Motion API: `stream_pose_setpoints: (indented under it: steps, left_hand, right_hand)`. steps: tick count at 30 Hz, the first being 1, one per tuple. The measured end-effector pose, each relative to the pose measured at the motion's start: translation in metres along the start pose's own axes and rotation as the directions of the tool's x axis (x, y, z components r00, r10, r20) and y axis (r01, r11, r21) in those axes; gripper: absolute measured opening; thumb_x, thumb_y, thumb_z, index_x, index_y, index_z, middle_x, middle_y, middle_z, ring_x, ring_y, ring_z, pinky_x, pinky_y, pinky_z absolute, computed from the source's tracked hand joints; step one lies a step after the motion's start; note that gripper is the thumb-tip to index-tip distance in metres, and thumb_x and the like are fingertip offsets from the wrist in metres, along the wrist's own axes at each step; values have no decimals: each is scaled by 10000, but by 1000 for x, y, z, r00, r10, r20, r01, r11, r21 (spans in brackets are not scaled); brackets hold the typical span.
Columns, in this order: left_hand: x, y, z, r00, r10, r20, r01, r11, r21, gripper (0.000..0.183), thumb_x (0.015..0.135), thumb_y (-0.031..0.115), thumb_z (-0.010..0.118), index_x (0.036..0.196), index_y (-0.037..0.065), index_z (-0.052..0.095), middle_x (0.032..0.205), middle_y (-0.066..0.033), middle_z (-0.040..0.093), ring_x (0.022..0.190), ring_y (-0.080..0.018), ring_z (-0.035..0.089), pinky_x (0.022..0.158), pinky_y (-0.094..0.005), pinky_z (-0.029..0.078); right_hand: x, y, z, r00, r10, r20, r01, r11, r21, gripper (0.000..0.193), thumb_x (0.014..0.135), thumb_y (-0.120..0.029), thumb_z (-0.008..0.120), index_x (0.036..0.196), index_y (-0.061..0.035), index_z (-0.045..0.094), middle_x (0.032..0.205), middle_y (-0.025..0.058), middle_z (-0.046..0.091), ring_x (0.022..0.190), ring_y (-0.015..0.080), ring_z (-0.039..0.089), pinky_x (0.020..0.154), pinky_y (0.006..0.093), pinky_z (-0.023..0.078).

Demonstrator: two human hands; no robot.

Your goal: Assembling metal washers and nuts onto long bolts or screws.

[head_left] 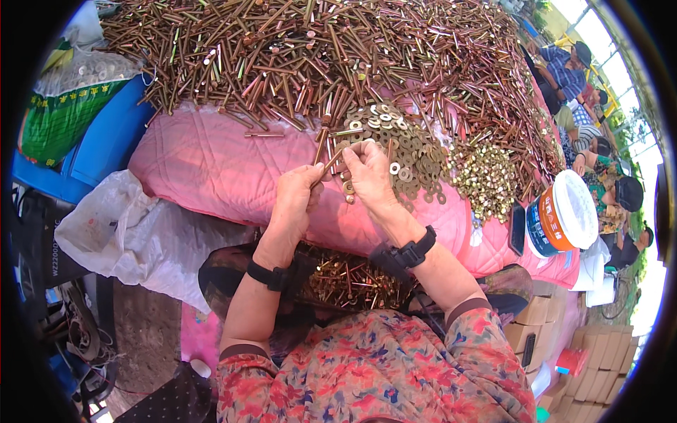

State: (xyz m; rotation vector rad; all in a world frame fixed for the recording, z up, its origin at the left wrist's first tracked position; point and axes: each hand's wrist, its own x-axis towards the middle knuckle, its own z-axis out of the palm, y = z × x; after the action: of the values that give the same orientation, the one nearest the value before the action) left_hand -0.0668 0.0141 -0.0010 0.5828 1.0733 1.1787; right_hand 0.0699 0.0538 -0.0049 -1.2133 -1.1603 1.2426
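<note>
Over the near edge of a pink quilted cover (204,151), my two hands meet at a copper-coloured bolt (332,161). My left hand (297,194) pinches one end of it between thumb and fingers. The thumb and fingers of my right hand (369,175) are closed around its other end, and whatever small part they may cover is hidden. Just right of my hands lies a pile of flat washers (416,151). Beyond that is a heap of small yellowish nuts (483,176). A wide mound of loose bolts (303,63) covers the far side.
A white bucket (575,208) with an orange and blue label stands at the right, beside a dark phone (517,229). More bolts (352,282) lie below, between my legs. Left are a blue bin (106,134), a green sack (67,116) and white plastic sheeting (134,225). Several people sit far right.
</note>
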Motion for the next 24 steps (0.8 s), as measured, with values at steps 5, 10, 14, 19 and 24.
stream_pose_setpoints:
  steps: [5,10,14,19,24]
  left_hand:
    - [-4,1,-1,998,-53,-24,52,998,-36,231,872,247,549,764,46,583,518,72,358,420,-28,261,398,-192,194]
    - [7,-3,-10,971,-31,-237,-13,983,-182,210,856,236,567,742,62,597,543,73,400,428,-33,284,405,-202,193]
    - [9,2,-10,962,21,-272,-82,973,-214,197,844,225,586,753,51,599,576,61,430,453,-35,308,420,-195,211]
    - [12,-3,-14,966,66,-252,-106,984,-146,197,835,226,593,754,46,597,551,62,410,437,-32,298,405,-195,205]
    - [3,2,-7,974,106,-202,-118,992,-51,191,821,211,604,732,42,592,524,62,391,422,-28,294,395,-195,196]
  right_hand:
    - [-6,7,7,984,-167,67,179,950,-257,129,835,-117,598,856,-9,531,679,78,587,631,170,583,586,314,466]
    - [-2,-8,13,886,-313,341,436,811,-390,190,802,-118,629,890,6,515,760,119,610,711,231,611,631,356,476]
    - [25,-3,13,907,-265,328,414,404,-816,324,746,-220,671,905,29,538,806,216,611,832,389,603,731,456,482]
    - [32,-8,16,944,-96,316,330,332,-884,289,703,-120,630,923,48,549,804,248,608,796,410,606,732,455,495]
    - [23,-19,-13,985,-174,12,151,814,-561,503,737,-46,613,1200,41,436,755,146,607,737,248,649,632,352,532]
